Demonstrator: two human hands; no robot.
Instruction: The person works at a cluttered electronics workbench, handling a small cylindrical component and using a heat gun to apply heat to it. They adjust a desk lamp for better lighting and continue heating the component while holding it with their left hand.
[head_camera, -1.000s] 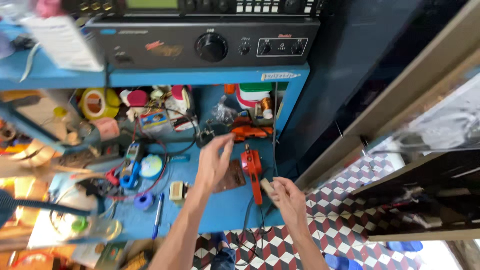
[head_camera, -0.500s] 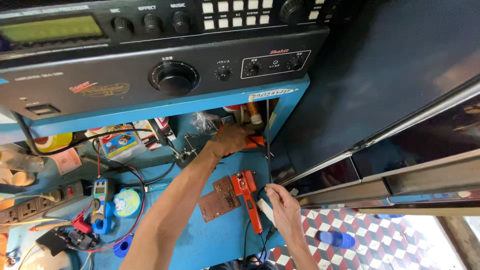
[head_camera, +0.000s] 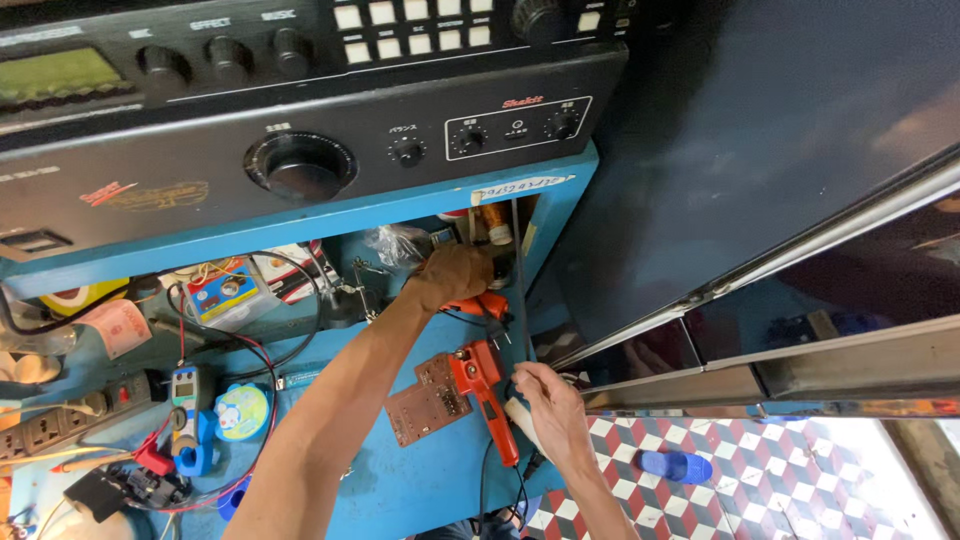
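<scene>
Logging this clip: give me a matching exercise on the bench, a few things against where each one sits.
Things:
1. left hand
2. right hand
3. circuit board
4. blue multimeter

Places:
A. flat on the blue bench top, beside the orange tool
B. far left, among red and black leads
C. reaching under the shelf, on an orange tool
D. at the bench's front edge, on a pale handle

Pairs: 1-C, 2-D, 3-A, 4-B

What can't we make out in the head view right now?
- Left hand: it covers most of the orange tool it reaches into; grip unclear.
- Right hand: the white piece it holds is mostly hidden by its fingers.
- Circuit board: parts too small to tell.
- Power strip: cut off by the left edge.
</scene>
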